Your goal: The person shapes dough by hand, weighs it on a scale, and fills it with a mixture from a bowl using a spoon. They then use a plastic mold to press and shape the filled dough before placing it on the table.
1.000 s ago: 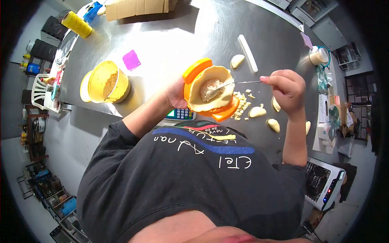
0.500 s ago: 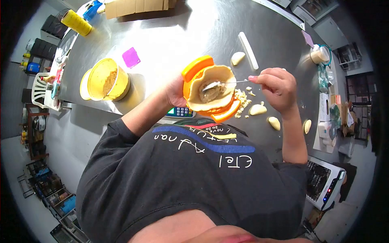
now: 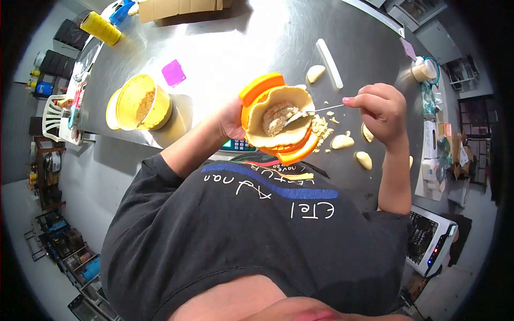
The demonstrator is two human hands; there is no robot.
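Observation:
My left hand grips an orange dough press by its left side, holding it tilted above the table. A round of raw dough lines the press, with lumpy pale filling in its hollow. Between the thumb and fingers of my right hand is the thin handle of a metal spoon. Its bowl rests at the right side of the filling. Pale crumbled bits lie on the table just right of the press, near several pale half-moon pieces.
A yellow tub with brown contents stands left, near a purple square. A scale sits partly hidden below the press. A white stick lies at upper right. Farther back are a cardboard box and a yellow roll.
My right hand has moved right, drawing the spoon toward the dough's right edge. Pale lumps now cover more of the hollow. The left hand and press have barely shifted.

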